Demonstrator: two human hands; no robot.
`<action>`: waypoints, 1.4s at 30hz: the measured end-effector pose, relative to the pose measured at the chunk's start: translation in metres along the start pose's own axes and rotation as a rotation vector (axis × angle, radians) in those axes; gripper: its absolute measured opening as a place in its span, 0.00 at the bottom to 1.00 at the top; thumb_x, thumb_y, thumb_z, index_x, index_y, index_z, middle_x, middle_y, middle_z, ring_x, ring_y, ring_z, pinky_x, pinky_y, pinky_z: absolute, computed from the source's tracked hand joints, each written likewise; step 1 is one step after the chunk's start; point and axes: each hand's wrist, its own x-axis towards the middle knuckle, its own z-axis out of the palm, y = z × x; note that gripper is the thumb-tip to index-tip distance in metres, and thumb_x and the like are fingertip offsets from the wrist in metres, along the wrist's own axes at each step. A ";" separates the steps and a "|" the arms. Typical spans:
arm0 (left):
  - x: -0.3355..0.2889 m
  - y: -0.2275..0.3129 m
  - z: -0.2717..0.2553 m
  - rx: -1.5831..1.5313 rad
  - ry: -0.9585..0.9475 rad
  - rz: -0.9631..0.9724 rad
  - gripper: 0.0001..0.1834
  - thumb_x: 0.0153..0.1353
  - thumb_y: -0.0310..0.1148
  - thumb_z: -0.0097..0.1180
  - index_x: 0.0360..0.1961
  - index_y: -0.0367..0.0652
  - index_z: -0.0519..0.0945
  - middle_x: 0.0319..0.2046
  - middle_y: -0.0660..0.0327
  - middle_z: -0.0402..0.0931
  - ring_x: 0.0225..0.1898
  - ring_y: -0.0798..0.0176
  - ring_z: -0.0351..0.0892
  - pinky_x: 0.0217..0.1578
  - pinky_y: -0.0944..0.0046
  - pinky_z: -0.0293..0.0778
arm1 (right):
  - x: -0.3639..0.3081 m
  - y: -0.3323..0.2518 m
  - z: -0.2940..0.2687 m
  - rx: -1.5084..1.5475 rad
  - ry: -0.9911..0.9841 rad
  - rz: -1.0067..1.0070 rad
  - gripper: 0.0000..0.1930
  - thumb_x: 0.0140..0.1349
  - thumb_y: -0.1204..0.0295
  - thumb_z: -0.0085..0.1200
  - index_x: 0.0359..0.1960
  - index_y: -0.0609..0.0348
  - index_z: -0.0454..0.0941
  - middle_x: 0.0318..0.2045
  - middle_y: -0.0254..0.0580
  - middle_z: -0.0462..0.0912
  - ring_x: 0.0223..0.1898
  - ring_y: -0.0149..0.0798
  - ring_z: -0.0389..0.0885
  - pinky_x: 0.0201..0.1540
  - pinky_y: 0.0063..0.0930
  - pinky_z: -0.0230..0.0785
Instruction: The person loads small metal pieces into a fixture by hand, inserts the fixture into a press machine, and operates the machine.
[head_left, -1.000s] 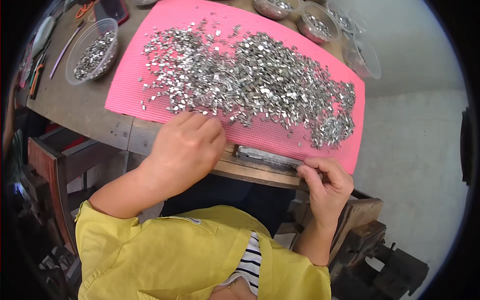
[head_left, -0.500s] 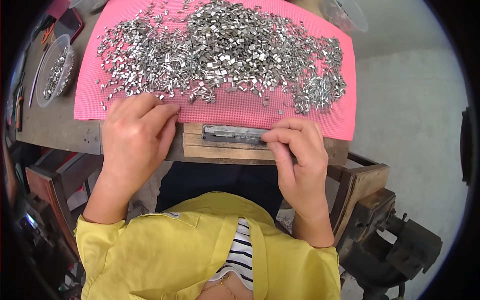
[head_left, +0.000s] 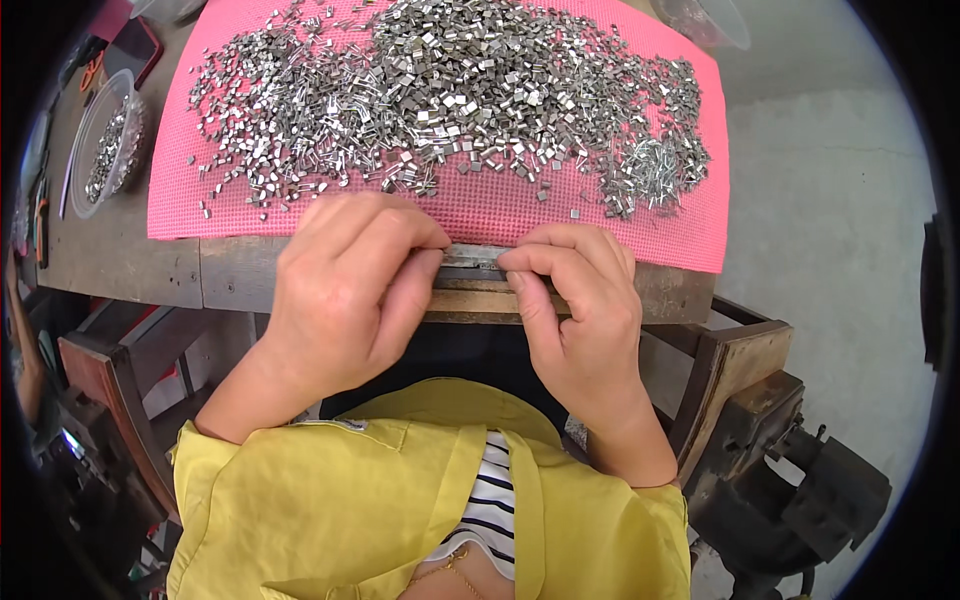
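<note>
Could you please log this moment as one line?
left hand: at metal bar | right hand: at metal bar | metal pieces: spread on pink mat

One left hand [head_left: 345, 285] at nine o'clock, one right hand [head_left: 585, 295] at three, one metal bar [head_left: 472, 258] between. One pink mat [head_left: 690, 240] at twelve; metal pieces [head_left: 480, 70] uncountable. Three clear bowls [head_left: 88, 205]: ten, eleven, one o'clock.

Left hand [head_left: 345, 280], slim gap, right hand [head_left: 585, 295]; metal pieces [head_left: 465, 90] beyond
</note>
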 end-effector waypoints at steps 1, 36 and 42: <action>0.000 0.001 0.003 -0.041 0.004 0.002 0.07 0.54 0.21 0.64 0.35 0.41 0.81 0.34 0.58 0.81 0.35 0.52 0.81 0.39 0.56 0.72 | 0.000 0.000 0.001 -0.003 0.005 -0.001 0.06 0.57 0.79 0.65 0.36 0.57 0.84 0.39 0.37 0.83 0.42 0.44 0.80 0.49 0.37 0.63; 0.004 0.029 0.018 0.502 -0.184 0.241 0.11 0.56 0.35 0.57 0.39 0.43 0.80 0.38 0.56 0.79 0.36 0.58 0.80 0.35 0.58 0.73 | 0.002 0.015 -0.023 -0.043 0.106 -0.056 0.21 0.54 0.76 0.70 0.52 0.56 0.86 0.39 0.39 0.86 0.42 0.44 0.83 0.50 0.38 0.68; 0.002 0.036 0.014 0.584 -0.230 0.268 0.13 0.58 0.34 0.56 0.42 0.39 0.81 0.41 0.54 0.81 0.41 0.56 0.84 0.37 0.59 0.75 | 0.002 0.015 -0.022 -0.025 0.083 -0.085 0.21 0.53 0.76 0.70 0.51 0.56 0.86 0.40 0.39 0.87 0.42 0.44 0.83 0.51 0.38 0.68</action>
